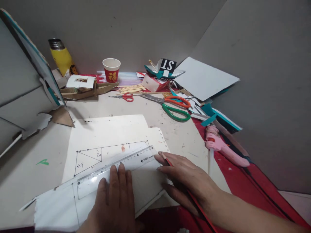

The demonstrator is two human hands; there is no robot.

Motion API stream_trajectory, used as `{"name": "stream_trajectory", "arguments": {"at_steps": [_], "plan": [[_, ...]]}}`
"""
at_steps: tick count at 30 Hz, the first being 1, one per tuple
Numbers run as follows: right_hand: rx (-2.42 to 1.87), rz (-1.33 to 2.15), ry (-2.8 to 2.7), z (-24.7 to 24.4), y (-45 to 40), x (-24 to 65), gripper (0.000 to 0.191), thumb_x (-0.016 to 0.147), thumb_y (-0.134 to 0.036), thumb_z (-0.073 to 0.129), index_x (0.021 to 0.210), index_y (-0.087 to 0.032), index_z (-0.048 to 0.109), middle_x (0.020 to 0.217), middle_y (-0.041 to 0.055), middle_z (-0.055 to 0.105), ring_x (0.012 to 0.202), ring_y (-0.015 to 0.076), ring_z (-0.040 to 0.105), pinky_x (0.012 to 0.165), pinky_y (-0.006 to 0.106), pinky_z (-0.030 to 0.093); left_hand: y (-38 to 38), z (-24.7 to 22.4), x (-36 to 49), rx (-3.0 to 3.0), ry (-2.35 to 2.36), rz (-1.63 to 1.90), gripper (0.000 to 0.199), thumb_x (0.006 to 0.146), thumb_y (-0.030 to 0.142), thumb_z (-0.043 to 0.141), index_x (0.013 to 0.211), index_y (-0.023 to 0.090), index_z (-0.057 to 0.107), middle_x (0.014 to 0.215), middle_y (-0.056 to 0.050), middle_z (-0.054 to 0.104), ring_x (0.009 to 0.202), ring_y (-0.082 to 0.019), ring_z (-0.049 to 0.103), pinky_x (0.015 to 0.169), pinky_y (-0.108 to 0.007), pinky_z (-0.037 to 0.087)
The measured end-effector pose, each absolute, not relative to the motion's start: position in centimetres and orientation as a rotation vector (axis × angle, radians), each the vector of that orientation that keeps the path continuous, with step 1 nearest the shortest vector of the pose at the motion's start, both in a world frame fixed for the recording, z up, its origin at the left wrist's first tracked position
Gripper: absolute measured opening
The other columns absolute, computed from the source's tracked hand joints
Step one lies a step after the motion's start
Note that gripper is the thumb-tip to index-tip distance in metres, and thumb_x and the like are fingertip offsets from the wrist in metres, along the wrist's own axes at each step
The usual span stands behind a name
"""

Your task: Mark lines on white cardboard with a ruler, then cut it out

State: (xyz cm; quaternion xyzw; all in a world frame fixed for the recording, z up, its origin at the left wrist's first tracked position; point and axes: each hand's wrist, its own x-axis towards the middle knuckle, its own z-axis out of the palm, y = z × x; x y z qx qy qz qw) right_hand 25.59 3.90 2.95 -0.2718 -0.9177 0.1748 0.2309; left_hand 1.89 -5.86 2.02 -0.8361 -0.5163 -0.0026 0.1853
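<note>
Left hand point(113, 197) open, fingers pressing clear ruler point(91, 186) onto white card point(54, 208); right hand point(194, 174) gripping red pencil point(167, 160) by ruler's far end; card partly lined, ruler-edge line not discernible; beyond, labelled figure already drawn on paper point(109, 132), large scissors point(155, 99) farther off.

The ruler point(115, 166) is clear, glossy plastic, the cup point(111, 72) seems smooth paper, and the scissor blades point(152, 98) look like dull metal.
</note>
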Motion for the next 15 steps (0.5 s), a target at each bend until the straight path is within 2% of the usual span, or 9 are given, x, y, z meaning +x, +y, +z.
{"name": "stream_trajectory", "arguments": {"at_steps": [3, 7, 15], "plan": [[-0.686, 0.425, -2.577, 2.37, 3.9, 25.86, 0.035, 0.088, -0.012, 0.057, 0.122, -0.018, 0.055, 0.13, 0.0165, 0.065, 0.124, 0.0255, 0.06, 0.104, 0.043, 0.05, -5.72, 1.7, 1.62, -2.318, -1.372, -0.053, 0.06, 0.093, 0.054, 0.043, 0.12, 0.008, 0.071, 0.125, -0.022, 0.066, 0.112, -0.037, 0.066, 0.083, -0.044, 0.051], [-0.649, 0.386, -2.658, 2.41, 3.82, 26.03, 0.024, 0.096, -0.016, 0.05, 0.118, -0.017, 0.058, 0.129, 0.0171, 0.066, 0.126, 0.0218, 0.058, 0.108, 0.038, 0.047, -5.62, 1.77, 1.44, -2.303, -1.29, 0.014, 0.061, 0.093, 0.052, 0.044, 0.12, 0.004, 0.069, 0.123, -0.027, 0.066, 0.109, -0.041, 0.067, 0.078, -0.046, 0.052], [-0.665, 0.374, -2.631, 2.63, 3.21, 25.84, 0.022, 0.095, -0.011, 0.052, 0.115, -0.014, 0.061, 0.125, 0.0184, 0.067, 0.128, 0.0221, 0.056, 0.107, 0.038, 0.049, -5.45, 1.76, 1.36, -2.292, -1.238, -0.036, 0.062, 0.094, 0.051, 0.044, 0.114, 0.0, 0.071, 0.116, -0.03, 0.069, 0.1, -0.045, 0.069, 0.072, -0.046, 0.052]]}}
